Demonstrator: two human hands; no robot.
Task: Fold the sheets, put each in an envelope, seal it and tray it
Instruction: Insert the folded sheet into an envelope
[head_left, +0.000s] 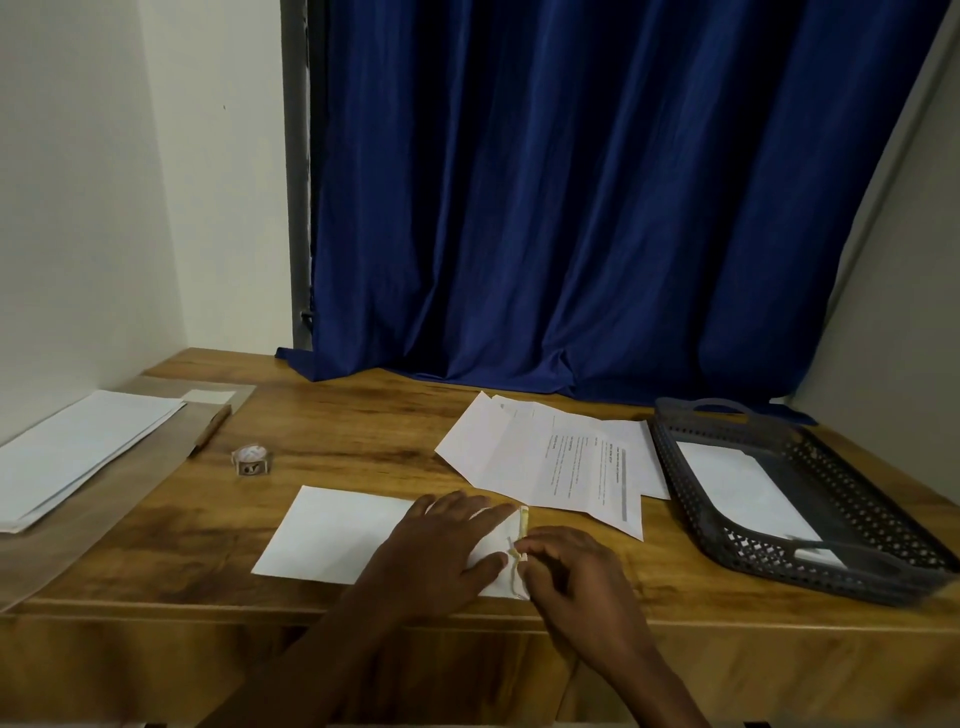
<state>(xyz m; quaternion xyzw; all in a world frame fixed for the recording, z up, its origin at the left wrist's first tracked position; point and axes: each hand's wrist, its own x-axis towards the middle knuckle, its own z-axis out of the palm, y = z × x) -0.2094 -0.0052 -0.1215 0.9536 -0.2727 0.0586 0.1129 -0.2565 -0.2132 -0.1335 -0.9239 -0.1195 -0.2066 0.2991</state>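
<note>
A white envelope (332, 532) lies flat near the desk's front edge. My left hand (441, 545) presses its right part down with straight fingers. My right hand (563, 566) pinches a yellowish strip (523, 525) at the envelope's right end, by the flap. Printed sheets (561, 462), some with fold creases, lie spread behind my hands. To the right stands a dark plastic tray (691, 499) holding a white envelope (748, 488). A stack of blank envelopes (78, 452) rests at the far left.
A small tape roll in a holder (252, 460) stands left of centre on the wooden desk (353, 436). A brown packet (208, 426) lies beside the stack. A blue curtain (571, 208) hangs behind, its hem on the desk. White walls close both sides.
</note>
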